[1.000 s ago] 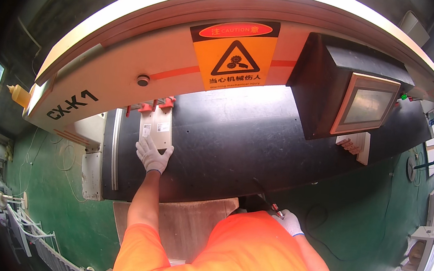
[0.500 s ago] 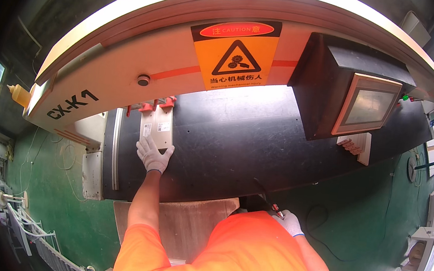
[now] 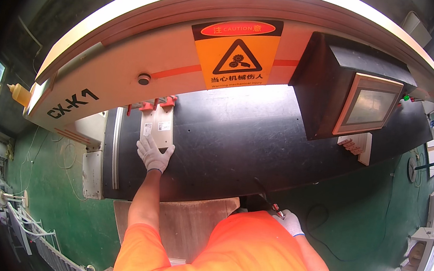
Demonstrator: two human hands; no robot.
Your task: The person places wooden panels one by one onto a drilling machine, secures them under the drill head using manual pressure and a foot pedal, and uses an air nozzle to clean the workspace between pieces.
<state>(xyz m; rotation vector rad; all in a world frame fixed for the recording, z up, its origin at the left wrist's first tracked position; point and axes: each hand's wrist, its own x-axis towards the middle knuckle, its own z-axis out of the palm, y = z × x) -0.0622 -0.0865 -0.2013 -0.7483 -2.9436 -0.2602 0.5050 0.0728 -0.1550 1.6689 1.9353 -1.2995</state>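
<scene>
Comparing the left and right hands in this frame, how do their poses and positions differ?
The left hand has its fingers spread on pale panels; the right hand is curled around a partly red tool, its type unclear.
The left hand is over the black tabletop; the right hand is beyond its near edge.
Both wear whitish gloves.

I'm in a factory workshop. Before me stretches an industrial machine (image 3: 120, 70) with a gear-hazard warning sign (image 3: 238, 58), a boxed control screen (image 3: 371, 108), red clamps (image 3: 168, 101) and a long black worktable (image 3: 226, 147). Green floor (image 3: 92, 217) spreads around it, and my left hand (image 3: 154, 155) and right hand (image 3: 289, 222) are both in work gloves (image 3: 157, 160).
</scene>
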